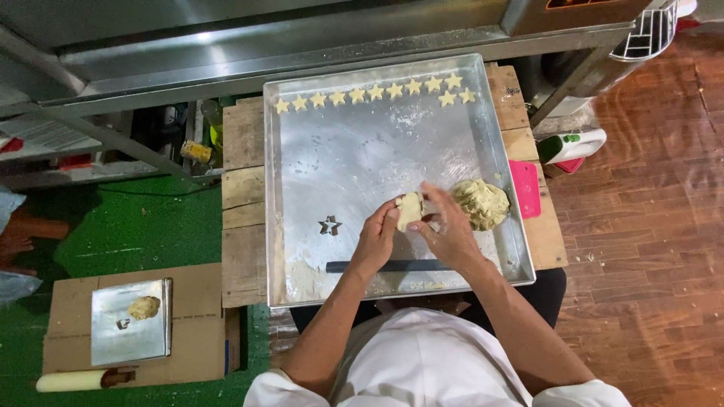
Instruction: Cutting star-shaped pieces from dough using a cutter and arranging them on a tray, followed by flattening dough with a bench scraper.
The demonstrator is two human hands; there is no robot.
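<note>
Dough piece pinched by both hands' fingers; twelve star cutouts line tray.

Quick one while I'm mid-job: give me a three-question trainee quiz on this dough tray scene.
1. True or false: both hands, left hand and right hand, hold the small dough piece.
2. Where on the metal tray do the star cutouts lie? A) along the far edge B) along the near edge C) in the middle
3. Fill in: the star cutter lies to the ___ of the hands.

Key: 1 true. 2 A. 3 left. The big dough lump sits right of the hands, and the dark rolling rod lies near the tray's near edge.
</note>
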